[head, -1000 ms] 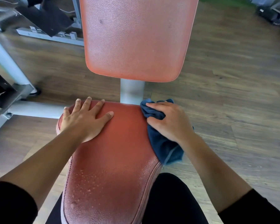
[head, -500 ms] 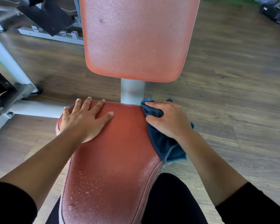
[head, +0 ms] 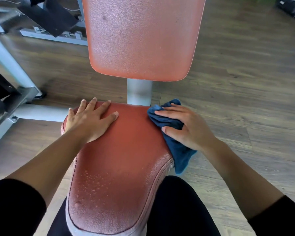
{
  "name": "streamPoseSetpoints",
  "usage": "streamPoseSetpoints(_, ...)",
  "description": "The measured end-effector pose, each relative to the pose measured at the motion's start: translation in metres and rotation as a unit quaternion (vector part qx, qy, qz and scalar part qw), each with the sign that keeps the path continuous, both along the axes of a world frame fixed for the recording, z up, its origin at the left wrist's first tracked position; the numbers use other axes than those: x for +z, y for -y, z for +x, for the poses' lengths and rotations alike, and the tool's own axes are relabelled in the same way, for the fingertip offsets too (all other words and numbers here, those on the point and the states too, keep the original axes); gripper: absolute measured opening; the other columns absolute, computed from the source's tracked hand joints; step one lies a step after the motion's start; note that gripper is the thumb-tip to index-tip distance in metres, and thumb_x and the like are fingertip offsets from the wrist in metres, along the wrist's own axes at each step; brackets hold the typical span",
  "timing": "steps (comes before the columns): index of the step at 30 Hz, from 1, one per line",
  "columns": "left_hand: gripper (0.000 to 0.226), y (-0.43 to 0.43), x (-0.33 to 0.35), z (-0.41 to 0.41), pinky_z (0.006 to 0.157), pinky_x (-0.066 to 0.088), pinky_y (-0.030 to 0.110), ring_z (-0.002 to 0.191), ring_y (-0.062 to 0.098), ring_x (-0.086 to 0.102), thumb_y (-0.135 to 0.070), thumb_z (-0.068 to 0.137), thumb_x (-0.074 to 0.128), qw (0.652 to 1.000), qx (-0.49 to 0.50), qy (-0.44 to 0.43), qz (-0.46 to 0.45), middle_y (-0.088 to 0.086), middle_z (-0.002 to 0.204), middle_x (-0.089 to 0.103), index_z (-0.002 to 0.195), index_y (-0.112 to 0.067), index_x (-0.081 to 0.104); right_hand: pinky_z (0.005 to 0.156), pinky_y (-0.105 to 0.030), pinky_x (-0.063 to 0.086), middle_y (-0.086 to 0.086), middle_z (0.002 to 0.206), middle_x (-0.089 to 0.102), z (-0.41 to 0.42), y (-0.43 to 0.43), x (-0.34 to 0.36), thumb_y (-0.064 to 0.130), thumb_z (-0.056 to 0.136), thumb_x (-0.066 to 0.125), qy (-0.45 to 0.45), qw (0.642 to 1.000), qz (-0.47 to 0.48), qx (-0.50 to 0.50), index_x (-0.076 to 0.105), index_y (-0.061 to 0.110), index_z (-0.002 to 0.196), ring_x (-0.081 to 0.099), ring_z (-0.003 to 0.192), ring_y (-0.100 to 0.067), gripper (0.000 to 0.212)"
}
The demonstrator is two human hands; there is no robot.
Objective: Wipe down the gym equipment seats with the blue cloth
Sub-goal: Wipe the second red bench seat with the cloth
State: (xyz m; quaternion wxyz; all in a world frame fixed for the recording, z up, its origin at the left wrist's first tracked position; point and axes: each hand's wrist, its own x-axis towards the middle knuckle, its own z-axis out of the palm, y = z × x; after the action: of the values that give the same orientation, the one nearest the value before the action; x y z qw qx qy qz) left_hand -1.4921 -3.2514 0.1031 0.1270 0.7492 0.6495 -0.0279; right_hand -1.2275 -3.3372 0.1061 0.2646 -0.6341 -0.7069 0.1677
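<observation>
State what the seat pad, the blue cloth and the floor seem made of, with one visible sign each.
Seat pad: red vinyl or leather, pebbled grain, slight sheen.
Blue cloth: soft fabric, perhaps microfibre, crumpled folds.
Floor: matte wood-look planks, grain lines; wood or laminate unclear.

One head-worn wide-angle view, facing forward and down, close above the seat
</observation>
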Motion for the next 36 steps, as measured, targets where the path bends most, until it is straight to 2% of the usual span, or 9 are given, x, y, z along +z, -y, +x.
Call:
streamPoseSetpoints(3, 0.059, 0.005, 0.004, 0.001, 0.117, 0.005, 0.046, 0.146, 0.017, 0.009, -0.068, 0.087, 0.037, 0.997, 0.01, 0.066, 0.036, -0.008, 0.157, 0.021, 0.142, -0.048, 0.03, 0.109, -0.038, 0.034, 0.024, 0.133, 0.053, -0.003, -0.003, 0.0, 0.056, 0.067, 0.047, 0.019, 1.0, -0.001, 0.001, 0.059, 0.048, 0.123, 0.038, 0.134, -0.001, 0.058)
streamPoseSetpoints(6, 0.049, 0.018, 0.011, -0.003, 0.113, 0.025, 0.042, 0.129, 0.024, 0.04, -0.061, 0.079, 0.055, 0.977, 0.024, 0.187, 0.095, -0.01, 0.137, 0.05, 0.124, -0.042, 0.055, 0.11, -0.036, 0.032, 0.023, 0.134, 0.053, -0.008, 0.005, 0.0, 0.058, 0.066, 0.043, 0.035, 0.999, 0.008, -0.003, 0.06, 0.048, 0.121, 0.037, 0.134, 0.0, 0.059)
streamPoseSetpoints(8, 0.046, 0.034, 0.018, -0.007, 0.111, 0.031, 0.041, 0.124, 0.022, 0.046, -0.058, 0.076, 0.057, 0.971, 0.026, 0.217, 0.1, -0.01, 0.131, 0.056, 0.119, -0.04, 0.061, 0.11, -0.036, 0.033, 0.024, 0.132, 0.054, -0.012, 0.011, -0.002, 0.057, 0.067, 0.043, 0.043, 0.999, 0.026, 0.002, 0.061, 0.048, 0.12, 0.037, 0.134, 0.001, 0.056)
streamPoseSetpoints(12, 0.045, 0.075, 0.019, -0.024, 0.119, 0.007, 0.042, 0.145, 0.012, 0.015, -0.04, 0.095, 0.05, 0.979, -0.021, 0.198, 0.046, -0.007, 0.153, 0.03, 0.139, -0.031, 0.045, 0.111, -0.032, 0.032, 0.022, 0.13, 0.057, -0.025, 0.026, 0.001, 0.054, 0.068, 0.044, 0.03, 0.998, 0.047, 0.007, 0.063, 0.045, 0.118, 0.038, 0.135, -0.003, 0.055)
streamPoseSetpoints(16, 0.051, 0.096, 0.012, -0.041, 0.118, -0.004, 0.036, 0.144, 0.003, -0.005, -0.048, 0.098, 0.037, 0.975, -0.054, 0.213, -0.012, -0.014, 0.157, 0.008, 0.147, -0.034, 0.027, 0.108, -0.023, 0.032, 0.019, 0.127, 0.061, -0.054, 0.05, 0.003, 0.048, 0.069, 0.049, 0.007, 0.996, 0.092, 0.024, 0.066, 0.043, 0.115, 0.044, 0.131, -0.004, 0.049)
streamPoseSetpoints(22, 0.05, 0.095, 0.011, -0.038, 0.119, -0.004, 0.038, 0.144, 0.004, -0.006, -0.038, 0.1, 0.034, 0.976, -0.05, 0.212, -0.013, -0.013, 0.157, 0.006, 0.148, -0.032, 0.023, 0.108, -0.022, 0.034, 0.013, 0.127, 0.062, -0.06, 0.064, -0.001, 0.041, 0.075, 0.053, -0.002, 0.987, 0.146, 0.063, 0.066, 0.034, 0.12, 0.047, 0.13, -0.008, 0.047)
streamPoseSetpoints(28, 0.049, 0.095, 0.013, -0.039, 0.119, -0.004, 0.039, 0.145, 0.006, -0.006, -0.037, 0.1, 0.034, 0.972, -0.056, 0.226, -0.015, -0.012, 0.157, 0.007, 0.148, -0.032, 0.024, 0.108, -0.039, 0.039, 0.008, 0.127, 0.062, -0.018, 0.041, -0.005, 0.041, 0.076, 0.053, 0.032, 0.992, 0.122, 0.031, 0.065, 0.033, 0.12, 0.049, 0.13, -0.013, 0.047)
streamPoseSetpoints(32, 0.048, 0.093, 0.012, -0.039, 0.12, -0.001, 0.041, 0.145, 0.009, -0.004, -0.036, 0.101, 0.036, 0.973, -0.06, 0.223, -0.014, -0.008, 0.158, 0.009, 0.147, -0.03, 0.026, 0.11, -0.025, 0.032, 0.007, 0.123, 0.065, -0.037, 0.053, -0.003, 0.038, 0.073, 0.054, 0.035, 0.988, 0.148, 0.029, 0.069, 0.031, 0.115, 0.052, 0.126, -0.016, 0.045)
streamPoseSetpoints(36, 0.062, 0.094, 0.011, -0.04, 0.12, 0.002, 0.044, 0.146, 0.011, -0.002, -0.053, 0.089, 0.031, 0.972, -0.062, 0.227, -0.02, -0.007, 0.158, 0.012, 0.146, -0.03, 0.027, 0.108, -0.026, 0.036, 0.006, 0.126, 0.064, -0.066, 0.075, -0.002, 0.036, 0.074, 0.056, 0.0, 0.981, 0.168, 0.098, 0.069, 0.027, 0.116, 0.049, 0.129, -0.015, 0.046)
